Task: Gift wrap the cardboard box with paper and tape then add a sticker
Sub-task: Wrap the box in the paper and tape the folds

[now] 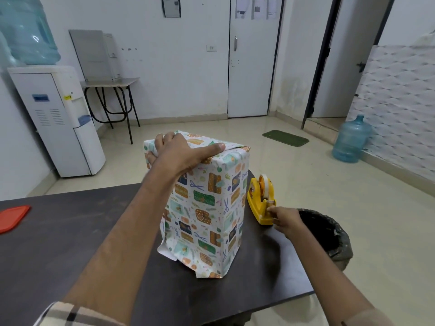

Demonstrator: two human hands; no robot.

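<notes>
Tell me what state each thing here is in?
box, upright, wrapped; bottom paper loose.
left hand, gripping box top.
tape, loaded in yellow dispenser.
right hand, pinching tape at cutter.
bin, open, bag-lined.
door, closed.
red lid, flat on table.

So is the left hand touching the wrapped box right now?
Touching. The head view shows the left hand lying on top of the wrapped box, thumb stretched along the folded top edge, fingers curled over the far corner.
</notes>
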